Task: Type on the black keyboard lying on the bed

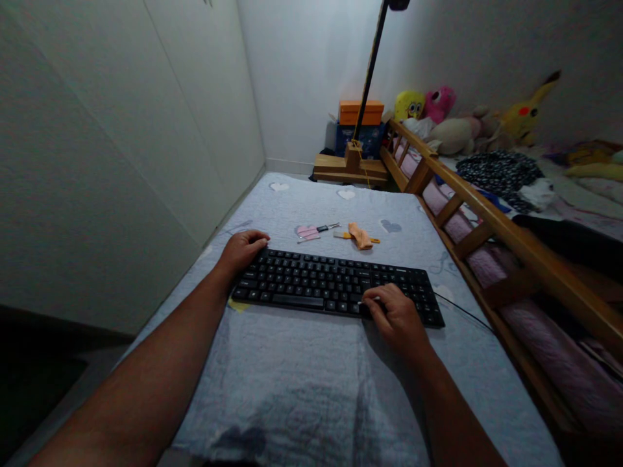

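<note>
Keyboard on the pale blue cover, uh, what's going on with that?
A person has both bare hands at the black keyboard. The left hand rests at its far left corner, while the right hand, over the keys right of the space bar, seems to pinch a thin pale item, too small to identify. Beyond the keyboard, an orange cloth lies across a yellow-handled tool, near a dark-handled tool.

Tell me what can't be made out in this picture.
Head view:
Keyboard: some keys covered by the right grip.
Anything pinched there: too small and mostly hidden by that grip.
Cable: far end lost at the wooden rail.
Pole: top cut off by the upper edge.
</note>
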`<state>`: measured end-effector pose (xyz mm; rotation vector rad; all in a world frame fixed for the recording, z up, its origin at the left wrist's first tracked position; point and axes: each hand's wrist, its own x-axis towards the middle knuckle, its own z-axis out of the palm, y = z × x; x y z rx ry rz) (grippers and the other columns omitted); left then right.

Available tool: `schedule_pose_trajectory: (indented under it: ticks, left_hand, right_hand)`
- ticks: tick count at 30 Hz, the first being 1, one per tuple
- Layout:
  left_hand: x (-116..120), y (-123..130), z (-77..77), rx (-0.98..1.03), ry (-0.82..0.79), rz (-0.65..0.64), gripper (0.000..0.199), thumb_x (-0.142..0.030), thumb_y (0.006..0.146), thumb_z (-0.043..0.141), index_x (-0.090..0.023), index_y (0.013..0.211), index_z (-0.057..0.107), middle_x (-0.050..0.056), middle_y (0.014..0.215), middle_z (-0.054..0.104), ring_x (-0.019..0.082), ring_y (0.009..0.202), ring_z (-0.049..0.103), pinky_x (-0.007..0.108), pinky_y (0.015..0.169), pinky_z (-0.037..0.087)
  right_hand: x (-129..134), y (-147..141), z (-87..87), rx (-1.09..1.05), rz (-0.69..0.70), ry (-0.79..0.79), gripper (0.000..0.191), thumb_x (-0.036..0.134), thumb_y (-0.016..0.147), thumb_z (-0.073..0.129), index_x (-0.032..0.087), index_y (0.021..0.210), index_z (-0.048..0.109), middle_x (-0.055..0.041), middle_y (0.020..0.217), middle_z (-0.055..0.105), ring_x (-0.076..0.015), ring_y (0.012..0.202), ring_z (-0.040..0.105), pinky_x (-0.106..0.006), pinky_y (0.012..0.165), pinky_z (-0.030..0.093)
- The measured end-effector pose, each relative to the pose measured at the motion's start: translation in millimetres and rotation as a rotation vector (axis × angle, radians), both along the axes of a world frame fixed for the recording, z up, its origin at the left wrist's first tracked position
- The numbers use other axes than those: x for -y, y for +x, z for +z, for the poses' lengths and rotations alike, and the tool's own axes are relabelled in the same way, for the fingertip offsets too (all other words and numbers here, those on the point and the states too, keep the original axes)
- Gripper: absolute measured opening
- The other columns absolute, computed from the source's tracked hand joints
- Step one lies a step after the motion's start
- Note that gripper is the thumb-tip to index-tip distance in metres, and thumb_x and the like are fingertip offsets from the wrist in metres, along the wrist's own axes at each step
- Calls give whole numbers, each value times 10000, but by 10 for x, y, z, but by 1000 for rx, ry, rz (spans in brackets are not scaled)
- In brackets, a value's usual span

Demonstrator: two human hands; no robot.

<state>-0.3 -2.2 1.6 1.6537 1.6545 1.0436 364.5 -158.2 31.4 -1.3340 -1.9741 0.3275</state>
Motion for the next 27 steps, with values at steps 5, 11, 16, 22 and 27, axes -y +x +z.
schedule_pose_trajectory:
  ticks: [5, 11, 16, 22, 27]
  left_hand:
    - [-6, 4, 8, -6, -12, -5, 353, -463, 672, 662, -187, 850, 792, 74, 908, 796, 283, 893, 702, 404, 912, 520]
    - [7, 19, 37, -9, -21, -11, 353, -465, 668, 660, -190, 849, 787, 77, 912, 797, 287, 898, 702, 395, 890, 516]
    - [11, 21, 35, -5, -17, -15, 360, -468, 674, 658, -191, 863, 790, 75, 918, 796, 285, 900, 701, 394, 895, 519]
    - [5, 14, 27, -2, -13, -9, 348, -470, 670, 668, -196, 845, 792, 76, 914, 798, 291, 919, 705, 404, 920, 522]
    - [7, 6, 24, -9, -8, -10, 343, -464, 671, 666, -197, 844, 792, 73, 919, 799, 287, 918, 708, 400, 921, 524]
  right_hand:
    - [-10, -26, -13, 3, 22, 3, 175, 161, 967, 570, 214, 863, 700, -58, 827, 742, -228, 805, 653, -349, 738, 494]
    - [-15, -84, -26, 8, 50, 2, 179, 146, 965, 565, 212, 880, 707, -59, 840, 749, -226, 819, 653, -352, 748, 496]
    - [-26, -130, -26, 14, 70, -1, 177, 154, 969, 566, 212, 888, 712, -56, 827, 749, -224, 810, 642, -350, 744, 493]
    - [-24, -137, -17, 19, 57, 13, 190, 147, 971, 552, 210, 878, 706, -65, 833, 750, -230, 808, 647, -362, 744, 499]
    - [-11, -69, -2, 22, 18, -10, 182, 161, 976, 555, 216, 861, 685, -60, 834, 740, -231, 820, 648, -357, 749, 494]
